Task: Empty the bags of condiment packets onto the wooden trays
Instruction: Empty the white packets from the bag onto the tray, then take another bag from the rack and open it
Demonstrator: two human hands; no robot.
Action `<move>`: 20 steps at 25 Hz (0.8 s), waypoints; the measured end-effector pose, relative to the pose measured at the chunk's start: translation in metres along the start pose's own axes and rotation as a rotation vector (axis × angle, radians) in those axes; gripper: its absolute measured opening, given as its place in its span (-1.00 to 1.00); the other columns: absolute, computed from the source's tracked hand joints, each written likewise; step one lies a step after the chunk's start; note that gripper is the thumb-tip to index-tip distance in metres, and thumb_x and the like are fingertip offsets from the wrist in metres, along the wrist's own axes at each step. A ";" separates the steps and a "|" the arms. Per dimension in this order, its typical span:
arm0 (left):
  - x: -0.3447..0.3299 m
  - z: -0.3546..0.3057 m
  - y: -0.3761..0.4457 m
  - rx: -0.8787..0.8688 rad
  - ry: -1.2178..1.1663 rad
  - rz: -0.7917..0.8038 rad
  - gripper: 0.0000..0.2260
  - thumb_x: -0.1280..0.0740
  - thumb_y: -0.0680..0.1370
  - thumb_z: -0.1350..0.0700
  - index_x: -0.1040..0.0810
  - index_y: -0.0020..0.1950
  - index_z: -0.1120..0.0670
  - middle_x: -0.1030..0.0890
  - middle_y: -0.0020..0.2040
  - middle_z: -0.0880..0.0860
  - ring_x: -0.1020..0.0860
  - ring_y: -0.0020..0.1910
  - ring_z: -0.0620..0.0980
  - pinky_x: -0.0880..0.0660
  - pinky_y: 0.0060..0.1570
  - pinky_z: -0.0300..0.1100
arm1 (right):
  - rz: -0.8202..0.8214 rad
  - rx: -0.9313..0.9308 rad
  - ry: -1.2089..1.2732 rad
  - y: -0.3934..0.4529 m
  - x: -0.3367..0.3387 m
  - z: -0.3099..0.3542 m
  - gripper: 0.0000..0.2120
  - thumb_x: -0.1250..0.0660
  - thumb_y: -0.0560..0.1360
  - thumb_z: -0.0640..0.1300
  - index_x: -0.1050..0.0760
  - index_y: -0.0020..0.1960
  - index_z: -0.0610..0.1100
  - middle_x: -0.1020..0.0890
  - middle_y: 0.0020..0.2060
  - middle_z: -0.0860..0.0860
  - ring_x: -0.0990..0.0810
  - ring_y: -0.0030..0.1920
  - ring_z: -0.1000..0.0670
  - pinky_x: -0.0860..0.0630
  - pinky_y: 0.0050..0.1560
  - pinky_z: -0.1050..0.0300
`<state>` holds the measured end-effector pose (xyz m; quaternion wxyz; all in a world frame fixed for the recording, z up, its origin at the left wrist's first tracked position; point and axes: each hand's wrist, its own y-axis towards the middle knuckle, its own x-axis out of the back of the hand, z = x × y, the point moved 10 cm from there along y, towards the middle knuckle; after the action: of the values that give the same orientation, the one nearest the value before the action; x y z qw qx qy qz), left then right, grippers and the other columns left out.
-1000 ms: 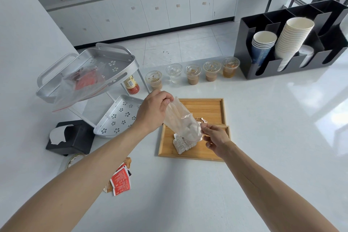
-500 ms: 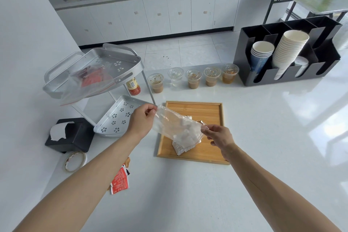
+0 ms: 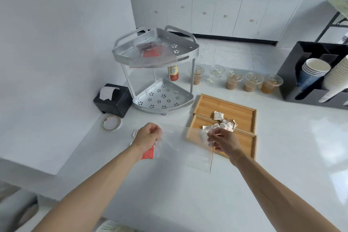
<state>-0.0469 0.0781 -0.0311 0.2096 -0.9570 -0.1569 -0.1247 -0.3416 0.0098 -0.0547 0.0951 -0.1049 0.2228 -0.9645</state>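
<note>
1. Since half a second ago: the bag has come off the trays toward the person and now hangs stretched flat between both hands; the white packets that were inside lie out on the wood.
2. Left hand: fingers curled tight, pinching the bag's closed end. Right hand: fingertips pinching the mouth end with its red zip strip.
3. Packets rest just beyond the right fingertips, heaped across the seam between the two trays. The bag looks empty; blur prevents certainty.
4. Risks: a packet clinging inside the film would be carried away unseen; the right hand's withdrawal could drag the heap off the low lip.
5. A second bag with red packets sits on the rack, well beyond the left fingers, apparently not yet emptied. Red packets lie under the left hand.
6. Materials: bag thin, limp, clear film; packets crinkled, foil-like squares; trays smooth bamboo, shallow-rimmed rectangles; rack perforated metal.
</note>
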 end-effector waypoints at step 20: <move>0.204 0.208 -0.033 0.308 0.200 -0.278 -0.85 -0.37 0.48 0.04 -0.54 0.03 0.00 -0.60 -0.16 -0.03 -0.56 -0.10 0.05 -0.47 -0.10 -0.14 | 0.283 -0.085 -0.444 -0.033 -0.257 -0.077 -0.81 -0.38 0.40 -0.29 -0.58 0.00 -0.11 -0.67 -0.24 -0.10 -0.67 -0.34 -0.05 -0.63 -0.24 0.06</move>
<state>0.1646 0.2482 -0.1402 0.3484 -0.8658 -0.2829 -0.2213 -0.1187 0.1294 -0.1487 0.2711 -0.2857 0.2490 -0.8848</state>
